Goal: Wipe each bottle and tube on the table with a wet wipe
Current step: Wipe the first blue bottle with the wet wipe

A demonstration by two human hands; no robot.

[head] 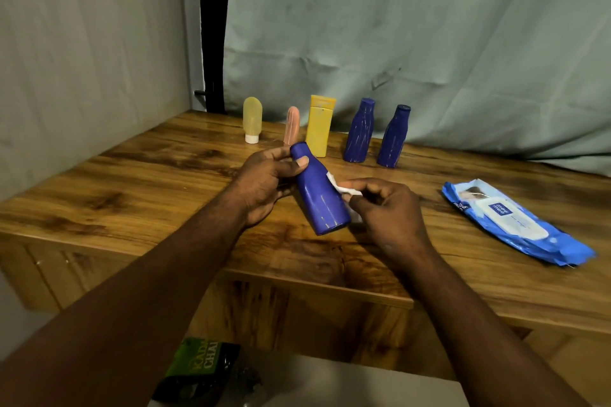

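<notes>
Blue bottle [319,198] held tilted over the middle of the wooden table [132,195], neck far-left, base near-right; left hand [264,182] grips the neck, thumb and fingers curled round it. Blue wipe pack [515,221] lies flat at right, well apart from the hands; along the far edge stand, right to left, a streaked blue bottle [393,137], a second streaked blue bottle [359,132], a yellow bottle [320,127], a pink tube [291,125], a pale yellow tube [253,117] on its white cap. Right hand [386,208] pinches a crumpled white wet wipe [337,187] against the held bottle's right side.
</notes>
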